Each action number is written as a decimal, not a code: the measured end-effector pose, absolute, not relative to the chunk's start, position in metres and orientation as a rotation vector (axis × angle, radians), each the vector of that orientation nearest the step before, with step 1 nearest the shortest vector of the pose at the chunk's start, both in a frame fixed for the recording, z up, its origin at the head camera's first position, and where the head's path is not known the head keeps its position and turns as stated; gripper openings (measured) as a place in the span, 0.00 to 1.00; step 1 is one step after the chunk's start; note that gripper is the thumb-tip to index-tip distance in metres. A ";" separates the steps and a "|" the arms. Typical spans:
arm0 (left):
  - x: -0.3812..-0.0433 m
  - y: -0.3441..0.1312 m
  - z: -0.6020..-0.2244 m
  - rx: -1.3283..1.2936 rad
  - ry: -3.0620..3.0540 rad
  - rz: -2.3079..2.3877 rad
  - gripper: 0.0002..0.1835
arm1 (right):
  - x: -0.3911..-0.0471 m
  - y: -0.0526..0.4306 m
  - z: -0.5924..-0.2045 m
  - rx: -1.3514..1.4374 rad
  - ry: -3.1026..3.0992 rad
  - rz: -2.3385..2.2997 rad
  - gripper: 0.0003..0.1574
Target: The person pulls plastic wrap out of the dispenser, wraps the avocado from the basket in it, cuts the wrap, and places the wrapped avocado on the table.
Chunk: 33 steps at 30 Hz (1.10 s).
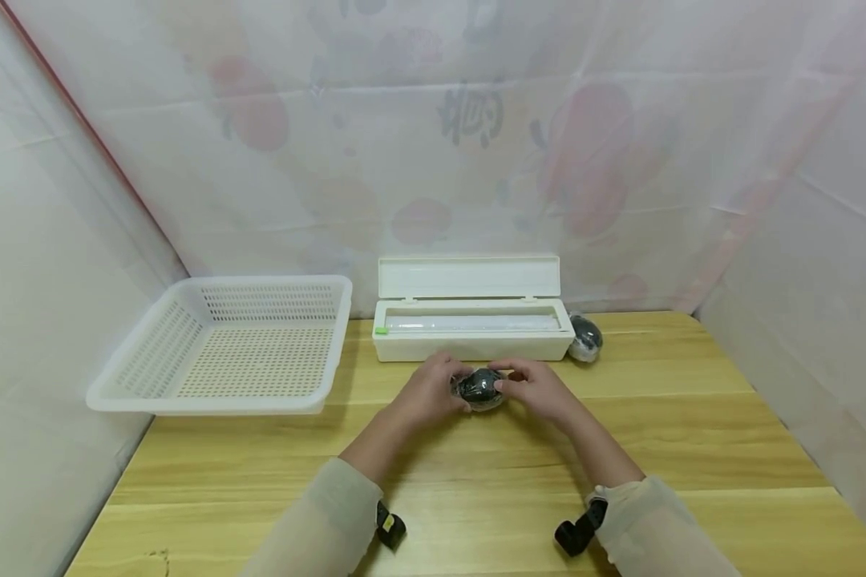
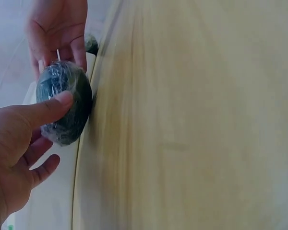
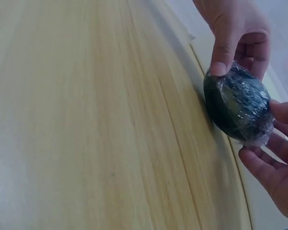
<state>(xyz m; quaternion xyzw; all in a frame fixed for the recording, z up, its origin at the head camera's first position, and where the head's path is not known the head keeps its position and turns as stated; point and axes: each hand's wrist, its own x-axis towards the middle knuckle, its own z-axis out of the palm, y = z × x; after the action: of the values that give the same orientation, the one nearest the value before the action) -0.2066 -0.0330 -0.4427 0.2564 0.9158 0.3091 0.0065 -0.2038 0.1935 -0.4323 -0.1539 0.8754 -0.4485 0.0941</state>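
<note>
A dark green, avocado-like fruit (image 1: pixel 480 386) wrapped in clear cling film is held between both hands, just in front of the white box. My left hand (image 1: pixel 435 390) grips its left end; in the left wrist view the thumb (image 2: pixel 55 108) lies across the film, with fingers behind. On the opposite end my right hand (image 1: pixel 537 390) pinches the fruit, and the right wrist view shows its fingertips at the bunched film edge (image 3: pixel 259 139). The white film dispenser box (image 1: pixel 469 347) stands with its lid (image 1: pixel 469 278) raised and a film roll (image 1: pixel 469 323) inside.
Another film-wrapped dark fruit (image 1: pixel 585 337) sits against the box's right end. A white perforated plastic basket (image 1: pixel 317 385) stands at the left on the wooden table (image 1: pixel 476 497). Behind the table hangs a pale printed curtain (image 1: pixel 418 160).
</note>
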 end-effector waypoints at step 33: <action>-0.211 -0.043 -0.451 0.871 2.910 0.910 0.36 | -0.212 0.190 -0.448 -0.331 2.606 -1.524 0.22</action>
<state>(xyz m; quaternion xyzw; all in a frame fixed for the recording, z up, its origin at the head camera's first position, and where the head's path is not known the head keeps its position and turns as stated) -0.2111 -0.0428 -0.4509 0.2747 0.9176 0.2869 -0.0145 -0.2118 0.1897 -0.4475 -0.1088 0.8569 -0.5011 0.0522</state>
